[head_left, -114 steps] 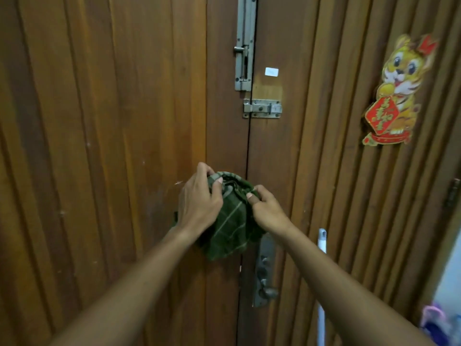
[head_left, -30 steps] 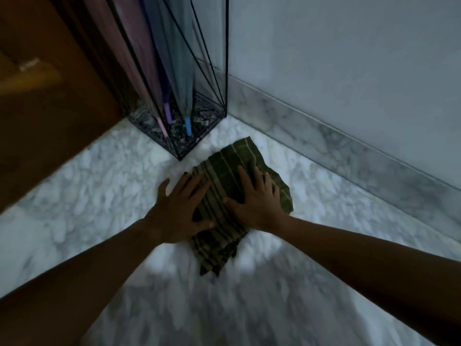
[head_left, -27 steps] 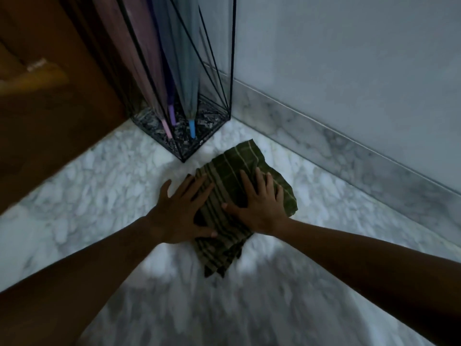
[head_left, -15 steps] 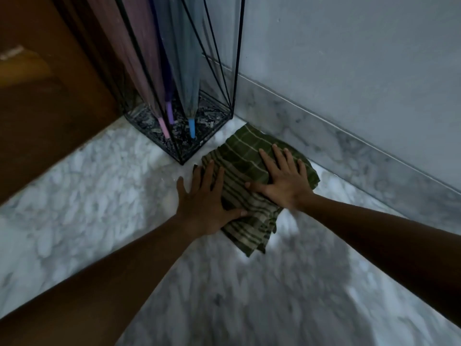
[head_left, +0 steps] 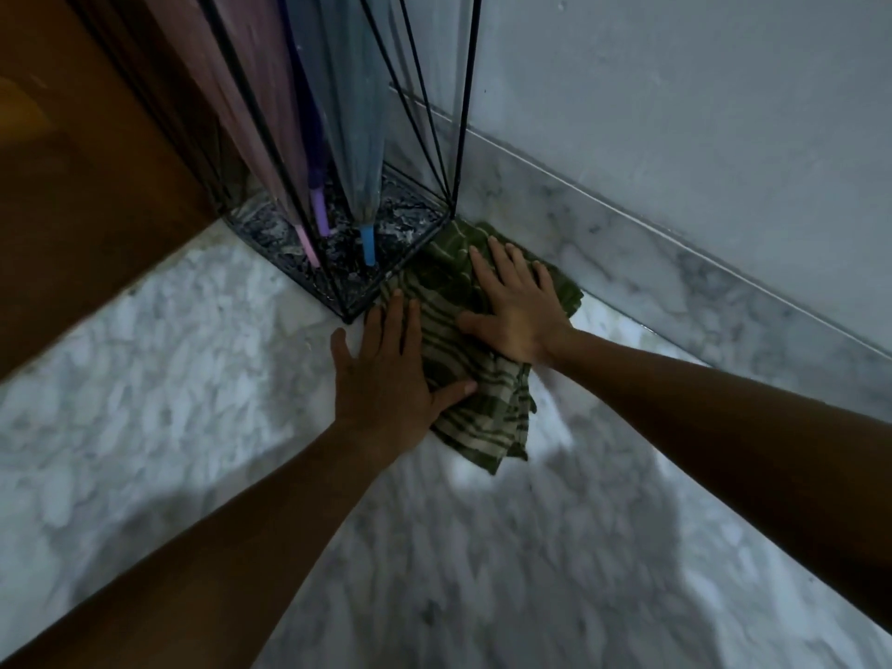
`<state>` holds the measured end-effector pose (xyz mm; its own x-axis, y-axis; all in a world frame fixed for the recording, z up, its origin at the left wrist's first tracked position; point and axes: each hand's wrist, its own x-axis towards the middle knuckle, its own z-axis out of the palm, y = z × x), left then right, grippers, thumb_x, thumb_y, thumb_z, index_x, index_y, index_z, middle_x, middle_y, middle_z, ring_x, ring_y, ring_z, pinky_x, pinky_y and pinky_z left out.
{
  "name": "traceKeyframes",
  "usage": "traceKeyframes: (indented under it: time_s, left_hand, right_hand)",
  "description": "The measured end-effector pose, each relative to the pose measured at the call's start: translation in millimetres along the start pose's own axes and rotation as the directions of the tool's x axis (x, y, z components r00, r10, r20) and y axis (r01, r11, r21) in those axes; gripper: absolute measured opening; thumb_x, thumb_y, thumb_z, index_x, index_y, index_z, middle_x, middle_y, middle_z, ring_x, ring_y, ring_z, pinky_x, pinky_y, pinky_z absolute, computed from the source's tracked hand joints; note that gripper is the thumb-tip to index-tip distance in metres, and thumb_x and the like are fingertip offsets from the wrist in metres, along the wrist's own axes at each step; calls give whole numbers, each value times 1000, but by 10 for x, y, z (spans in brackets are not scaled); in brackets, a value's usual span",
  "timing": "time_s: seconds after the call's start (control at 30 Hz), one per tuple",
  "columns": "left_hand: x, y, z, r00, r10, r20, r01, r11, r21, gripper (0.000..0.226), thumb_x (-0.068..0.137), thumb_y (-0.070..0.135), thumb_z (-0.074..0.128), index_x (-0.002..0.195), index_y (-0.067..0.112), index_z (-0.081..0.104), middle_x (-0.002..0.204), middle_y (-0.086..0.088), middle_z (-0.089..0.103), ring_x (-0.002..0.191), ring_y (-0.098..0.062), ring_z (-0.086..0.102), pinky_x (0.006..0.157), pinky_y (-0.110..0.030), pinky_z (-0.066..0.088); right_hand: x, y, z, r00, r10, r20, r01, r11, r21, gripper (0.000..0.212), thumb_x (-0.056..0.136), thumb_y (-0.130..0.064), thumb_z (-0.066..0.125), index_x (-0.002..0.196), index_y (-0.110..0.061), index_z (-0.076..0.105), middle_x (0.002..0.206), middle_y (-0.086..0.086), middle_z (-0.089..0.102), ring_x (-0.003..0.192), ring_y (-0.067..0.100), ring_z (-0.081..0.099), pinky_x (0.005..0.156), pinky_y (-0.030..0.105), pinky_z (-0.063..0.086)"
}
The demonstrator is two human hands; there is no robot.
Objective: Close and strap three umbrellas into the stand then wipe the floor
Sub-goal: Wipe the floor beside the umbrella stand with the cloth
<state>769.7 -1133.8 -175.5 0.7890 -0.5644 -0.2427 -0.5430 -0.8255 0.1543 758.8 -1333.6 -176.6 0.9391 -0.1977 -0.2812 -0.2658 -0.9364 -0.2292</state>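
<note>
marble floor [head_left: 145, 427], white with grey veins, fills the near part of the view, and two bare forearms reach over it. the left hand [head_left: 386, 379] lies flat with straight, spread fingers. its thumb and palm edge press on the left side of a green checked cloth [head_left: 482, 417], and its outer fingers rest on the bare floor. its grip is wide and holds nothing. a little farther, the right hand [head_left: 516, 311] presses flat on the same cloth, also with a wide grip. the cloth lies on the floor, and its far end touches the corner of a black wire umbrella stand [head_left: 400, 219], just beside the marble skirting board [head_left: 627, 243]. inside the stand three closed umbrellas point down: a pink umbrella [head_left: 251, 113], a purple umbrella [head_left: 319, 217] and a pale blue umbrella [head_left: 357, 137]. behind them rises a pale grey wall [head_left: 675, 89], with a brown wooden door [head_left: 72, 185] at the left.
</note>
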Motion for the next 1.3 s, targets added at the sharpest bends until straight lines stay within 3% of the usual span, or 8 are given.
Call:
traceKeyframes:
  time_s: [0.23, 0.53, 0.7, 0.87, 1.03, 1.2, 1.3]
  left_hand:
    - [-128, -48, -36, 999, -25, 21, 25, 1000, 15, 107, 83, 83, 22, 157, 14, -12, 167, -4, -14, 153, -26, -6, 117, -60, -1]
    - [-664, -340, -6, 994, -35, 108, 32, 999, 29, 117, 75, 90, 21, 155, 16, -22, 164, -3, -27, 152, -26, -19, 113, -59, -16]
    - [-987, -847, -68, 988, 11, 151, -24, 996, 85, 122, 70, 94, 21, 154, 17, -25, 162, 0, -30, 151, -21, -24, 110, -58, -21]
    - [-1160, -1268, -156, 976, -35, 215, 0, 987, 161, 124, 69, 97, 24, 150, 19, -29, 161, 0, -32, 150, -21, -24, 114, -62, -18]
    - [-1233, -1548, -273, 961, -66, 269, 25, 988, 152, 123, 67, 96, 31, 143, 24, -33, 158, 1, -35, 150, -21, -25, 113, -60, -22]
    - [-1167, -1881, -367, 943, -120, 309, 65, 981, 181, 130, 64, 97, 36, 151, 24, -29, 150, 5, -40, 150, -22, -24, 113, -61, -19]
    - [-1030, -2060, -418, 932, -141, 335, 80, 979, 190, 134, 61, 97, 38, 153, 24, -27, 155, 4, -37, 151, -23, -23, 112, -61, -19]
  right_hand:
    - [242, -147, -62, 995, -92, 25, 92, 996, -6, 95, 89, -58, 52, 162, -28, -1, 170, 3, -11, 156, 23, -12, 124, 50, -6]
    - [-248, -444, 163, 951, -308, -7, 306, 947, -92, 90, 79, -68, 20, 161, -33, 12, 171, 2, 2, 157, 27, -1, 123, 56, 2]
    - [-583, -838, 367, 916, -398, 51, 401, 906, -133, 92, 79, -73, 12, 161, -33, 3, 170, 3, -5, 157, 27, -6, 124, 54, -3]
    - [-671, -1112, 498, 902, -425, 74, 430, 898, -93, 91, 90, -77, 33, 161, -34, -6, 169, 6, -16, 155, 25, -18, 122, 50, -14]
    - [-647, -1428, 664, 852, -514, 98, 522, 848, -96, 105, 84, -82, 40, 161, -30, -7, 168, 9, -16, 154, 28, -18, 122, 49, -15]
    - [-443, -1762, 681, 866, -491, 95, 497, 865, -71, 109, 82, -84, 43, 161, -28, -8, 168, 9, -18, 155, 27, -18, 123, 49, -14]
    - [-291, -1911, 692, 879, -472, 72, 477, 876, -69, 110, 81, -85, 42, 162, -29, -7, 168, 8, -18, 155, 27, -19, 120, 46, -18]
